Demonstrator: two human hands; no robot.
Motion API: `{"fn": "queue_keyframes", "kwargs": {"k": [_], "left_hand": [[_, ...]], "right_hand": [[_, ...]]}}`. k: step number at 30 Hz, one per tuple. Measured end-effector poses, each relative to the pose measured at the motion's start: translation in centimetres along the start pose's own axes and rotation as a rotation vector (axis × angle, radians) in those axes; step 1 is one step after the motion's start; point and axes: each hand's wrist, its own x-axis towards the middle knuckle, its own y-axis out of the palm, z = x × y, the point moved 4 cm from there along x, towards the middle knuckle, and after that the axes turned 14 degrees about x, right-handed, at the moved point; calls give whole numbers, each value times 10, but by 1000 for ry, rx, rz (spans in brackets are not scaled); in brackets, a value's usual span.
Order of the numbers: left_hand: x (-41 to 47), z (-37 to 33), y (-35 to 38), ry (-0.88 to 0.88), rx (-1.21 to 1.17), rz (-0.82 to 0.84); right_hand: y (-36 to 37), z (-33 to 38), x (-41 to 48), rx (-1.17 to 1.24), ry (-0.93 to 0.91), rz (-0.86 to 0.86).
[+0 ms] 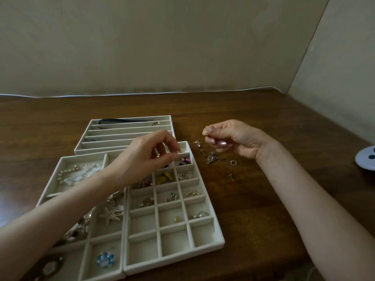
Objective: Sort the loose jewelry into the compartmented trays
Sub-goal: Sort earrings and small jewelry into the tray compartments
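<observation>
Three cream trays lie on the wooden table. The small-grid tray [218, 234] holds earrings in several cells. My left hand [146, 155] hovers over its top cells and pinches a small gold piece [180, 152] between thumb and forefinger. My right hand [229, 138] is raised above the table right of the trays, fingers curled, pinching a tiny item that I cannot make out. Beneath it lies a loose pile of small silver earrings [213, 157], a ring [233, 162] and a stud [231, 177].
A long-slot tray [129, 118] at the back holds a dark band. The left tray [60, 161] holds a pearl bracelet, a starfish brooch [110, 214] and a blue flower [105, 259]. A white round object [367, 158] sits at the right edge.
</observation>
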Motion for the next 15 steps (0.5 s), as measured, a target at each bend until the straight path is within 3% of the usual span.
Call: {"fn": "queue_keyframes", "kwargs": {"k": [8,15], "left_hand": [[-2,-10,-7,67,-1,-116],[-3,-12,-9,66,-10,-132]], "right_hand": [[44,-14,6,-168,-200,20],[47,-13,2,-229,-197,83]]}}
